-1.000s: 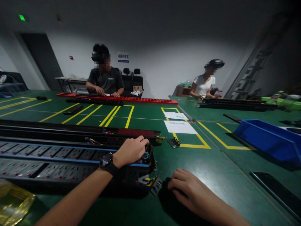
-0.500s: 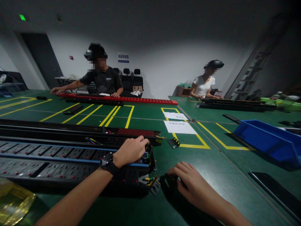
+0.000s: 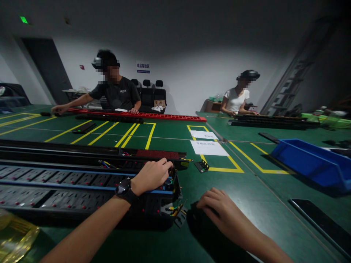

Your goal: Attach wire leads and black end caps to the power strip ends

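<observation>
My left hand (image 3: 155,175), with a dark watch on its wrist, lies over the right end of a black power strip (image 3: 82,178), its fingers curled round that end. The fingertips are partly hidden there. A second power strip (image 3: 79,199) lies along the near side, with loose wires and a small black end piece (image 3: 180,215) at its open end. To the right, my right hand (image 3: 219,208) is low over the green table, fingers bent and drawn together near the thumb. Whatever may be between its fingertips is hidden.
A small black end plate (image 3: 202,166) lies beyond the strips, near paper labels (image 3: 210,148). To the right are a blue bin (image 3: 309,160) and a phone (image 3: 323,226). A yellow clear package (image 3: 16,237) is at lower left. Two people work across the table.
My right hand has shifted slightly, its fingers and thumb closer together. My left hand keeps its place on the strip. The co-worker at left has reached farther left.
</observation>
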Action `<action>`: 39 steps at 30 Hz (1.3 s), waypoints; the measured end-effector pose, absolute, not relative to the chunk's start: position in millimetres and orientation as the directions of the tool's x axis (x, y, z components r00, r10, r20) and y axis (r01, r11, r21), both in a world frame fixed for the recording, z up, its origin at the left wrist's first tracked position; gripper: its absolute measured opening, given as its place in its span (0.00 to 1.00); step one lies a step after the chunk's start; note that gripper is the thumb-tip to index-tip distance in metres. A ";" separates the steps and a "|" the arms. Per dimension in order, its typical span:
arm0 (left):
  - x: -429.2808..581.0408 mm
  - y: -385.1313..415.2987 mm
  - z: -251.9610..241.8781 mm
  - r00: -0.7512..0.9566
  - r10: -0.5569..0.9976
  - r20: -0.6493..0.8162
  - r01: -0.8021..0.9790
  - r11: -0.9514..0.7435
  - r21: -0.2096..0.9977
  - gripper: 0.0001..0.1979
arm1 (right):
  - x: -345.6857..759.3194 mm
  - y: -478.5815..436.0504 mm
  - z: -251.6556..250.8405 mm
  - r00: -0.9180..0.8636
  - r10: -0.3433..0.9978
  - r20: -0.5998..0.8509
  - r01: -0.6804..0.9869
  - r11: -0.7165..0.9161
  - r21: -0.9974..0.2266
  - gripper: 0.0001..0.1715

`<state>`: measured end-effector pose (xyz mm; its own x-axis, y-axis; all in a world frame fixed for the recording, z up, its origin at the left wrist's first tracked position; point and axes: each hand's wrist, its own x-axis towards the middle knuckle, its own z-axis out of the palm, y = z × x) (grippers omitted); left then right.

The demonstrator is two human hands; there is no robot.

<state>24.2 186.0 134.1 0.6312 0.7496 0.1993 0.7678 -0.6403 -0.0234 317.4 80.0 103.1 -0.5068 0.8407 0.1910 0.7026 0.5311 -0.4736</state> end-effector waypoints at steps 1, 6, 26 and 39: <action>24.2 186.1 134.0 0.632 0.749 0.200 0.767 -0.641 -0.023 0.14 | 317.6 80.1 104.9 -0.468 0.862 0.194 0.663 0.488 -0.568 0.13; 23.8 185.9 134.2 0.636 0.745 0.201 0.764 -0.645 -0.026 0.14 | 323.0 83.0 116.1 -0.277 0.961 -0.017 0.234 0.050 -0.971 0.18; 24.7 185.5 135.9 0.633 0.751 0.187 0.769 -0.638 -0.037 0.13 | 330.3 90.8 111.3 -0.198 0.910 -0.365 -0.360 -0.414 -0.836 0.21; 24.4 186.1 136.5 0.633 0.751 0.186 0.769 -0.638 -0.044 0.12 | 327.2 89.0 117.6 -0.108 0.947 -0.303 -0.302 -0.322 -0.897 0.27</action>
<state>24.4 186.1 136.5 0.6333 0.7512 0.1863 0.7692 -0.6375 -0.0442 327.2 89.0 117.6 -0.1078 0.9467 -0.3035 -0.3022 -0.3220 -0.8972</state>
